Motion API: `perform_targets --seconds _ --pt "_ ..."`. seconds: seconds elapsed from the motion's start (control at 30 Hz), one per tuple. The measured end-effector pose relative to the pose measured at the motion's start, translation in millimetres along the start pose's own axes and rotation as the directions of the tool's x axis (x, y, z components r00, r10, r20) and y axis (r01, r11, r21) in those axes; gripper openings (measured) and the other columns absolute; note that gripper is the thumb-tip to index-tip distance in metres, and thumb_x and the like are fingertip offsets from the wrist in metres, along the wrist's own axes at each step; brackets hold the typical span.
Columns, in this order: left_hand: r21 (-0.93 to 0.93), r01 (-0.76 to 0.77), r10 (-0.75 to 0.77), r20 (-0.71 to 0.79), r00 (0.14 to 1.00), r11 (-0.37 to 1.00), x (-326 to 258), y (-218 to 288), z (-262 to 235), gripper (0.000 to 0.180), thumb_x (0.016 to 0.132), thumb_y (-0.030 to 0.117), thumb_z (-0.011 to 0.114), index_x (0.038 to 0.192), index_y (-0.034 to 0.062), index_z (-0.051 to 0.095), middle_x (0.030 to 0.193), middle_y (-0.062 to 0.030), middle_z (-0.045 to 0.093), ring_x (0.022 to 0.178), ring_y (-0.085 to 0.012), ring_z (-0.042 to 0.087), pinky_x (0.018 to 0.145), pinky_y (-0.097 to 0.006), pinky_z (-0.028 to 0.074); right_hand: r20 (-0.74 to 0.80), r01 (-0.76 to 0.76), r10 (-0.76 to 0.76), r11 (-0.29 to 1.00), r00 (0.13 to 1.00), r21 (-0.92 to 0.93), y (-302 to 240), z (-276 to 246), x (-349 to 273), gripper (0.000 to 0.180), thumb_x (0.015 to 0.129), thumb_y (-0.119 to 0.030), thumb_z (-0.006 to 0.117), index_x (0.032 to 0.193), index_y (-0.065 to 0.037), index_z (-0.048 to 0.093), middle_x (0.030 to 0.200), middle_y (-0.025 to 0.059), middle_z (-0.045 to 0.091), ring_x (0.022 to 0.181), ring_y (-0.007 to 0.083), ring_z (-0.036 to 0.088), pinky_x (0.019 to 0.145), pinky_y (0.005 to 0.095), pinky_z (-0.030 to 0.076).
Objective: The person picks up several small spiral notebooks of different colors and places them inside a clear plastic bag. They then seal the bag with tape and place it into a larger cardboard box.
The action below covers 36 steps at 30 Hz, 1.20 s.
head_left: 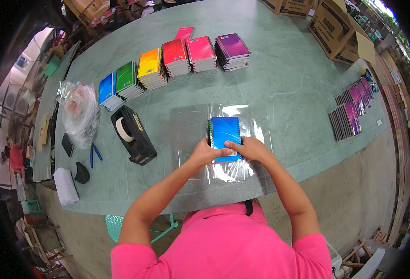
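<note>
A stack of spiral notebooks with a blue cover [225, 131] lies on a clear plastic sheet [233, 169] on the green table [279, 88]. My left hand [204, 153] grips the stack's near left corner. My right hand [250, 149] presses on its near edge, fingers over the blue cover and the plastic. Both hands meet at the stack's near side.
Stacks of notebooks in blue [107, 90], green [127, 80], orange [151, 68], red [175, 56], pink [201, 53] and purple [233, 50] line the far side. A black tape dispenser [133, 135], a plastic bag [80, 114], blue pliers [94, 153], wrapped purple bundles [349, 114] and cardboard boxes [333, 28] surround.
</note>
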<state>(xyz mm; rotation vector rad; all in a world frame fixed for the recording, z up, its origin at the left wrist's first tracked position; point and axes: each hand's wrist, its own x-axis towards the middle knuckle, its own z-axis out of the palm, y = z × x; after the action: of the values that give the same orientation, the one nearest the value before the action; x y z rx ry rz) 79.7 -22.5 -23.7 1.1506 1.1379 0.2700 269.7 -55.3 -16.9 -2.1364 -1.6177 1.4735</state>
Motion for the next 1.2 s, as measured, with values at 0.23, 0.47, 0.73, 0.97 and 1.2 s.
perform_targets --seconds 0.23,0.47,0.73,0.97,1.2 --pt "0.371 0.057 0.012 -0.179 0.984 0.927 -6.6 12.5 -3.9 0.053 0.07 0.035 0.075 0.103 -0.0022 0.056 0.091 -0.0138 0.062 0.077 -0.0214 0.061 0.065 -0.031 0.048 -0.019 0.024 -0.023 0.999 1.0 0.028 0.4 -1.1 -1.1 0.081 0.068 -0.078 0.044 0.082 -0.001 0.063 0.058 0.0102 0.059 0.056 0.0212 0.062 0.055 0.0317 0.048" --pt "0.603 -0.642 0.766 0.078 0.638 0.474 -59.1 3.1 56.0 0.021 0.082 0.021 0.061 0.092 0.0028 0.057 0.083 -0.0171 0.055 0.072 -0.0322 0.057 0.065 -0.04 0.047 -0.173 0.092 -0.016 0.894 0.985 0.439 40.0 -23.4 -23.1 0.062 0.086 -0.057 0.044 0.075 0.002 0.058 0.057 0.008 0.055 0.051 0.015 0.056 0.05 0.0276 0.044" --pt "0.757 -0.563 0.757 0.143 0.637 0.331 5.5 -53.8 147.7 0.021 0.08 0.024 0.06 0.076 0.0056 0.051 0.07 -0.0093 0.054 0.068 -0.0265 0.058 0.052 -0.037 0.046 -0.477 0.308 -0.038 0.808 0.878 0.503 94.2 -77.0 -53.9 0.056 0.088 -0.053 0.043 0.074 -0.001 0.056 0.059 0.0052 0.055 0.053 0.0125 0.053 0.05 0.0245 0.042" --pt "0.696 -0.609 0.752 0.151 0.641 0.38 2.4 -56.6 142.2 0.015 0.082 0.017 0.057 0.078 0.0054 0.049 0.075 -0.0109 0.052 0.071 -0.0276 0.057 0.052 -0.038 0.046 -0.02 -0.107 0.193 0.622 0.981 0.776 135.4 -55.4 -91.8 0.054 0.087 -0.052 0.046 0.079 0.0 0.059 0.068 0.0071 0.06 0.06 0.0144 0.059 0.054 0.0266 0.047" --pt "0.599 -0.76 0.821 0.283 0.496 0.253 -22.2 -29.0 128.9 0.016 0.081 0.011 0.057 0.094 0.0028 0.056 0.086 -0.0139 0.057 0.08 -0.03 0.056 0.068 -0.039 0.045 -0.167 0.121 0.006 0.664 0.986 0.738 72.2 -19.3 -30.2 0.026 0.084 -0.025 0.06 0.084 0.001 0.057 0.066 0.0092 0.062 0.054 0.0145 0.059 0.05 0.0264 0.048"
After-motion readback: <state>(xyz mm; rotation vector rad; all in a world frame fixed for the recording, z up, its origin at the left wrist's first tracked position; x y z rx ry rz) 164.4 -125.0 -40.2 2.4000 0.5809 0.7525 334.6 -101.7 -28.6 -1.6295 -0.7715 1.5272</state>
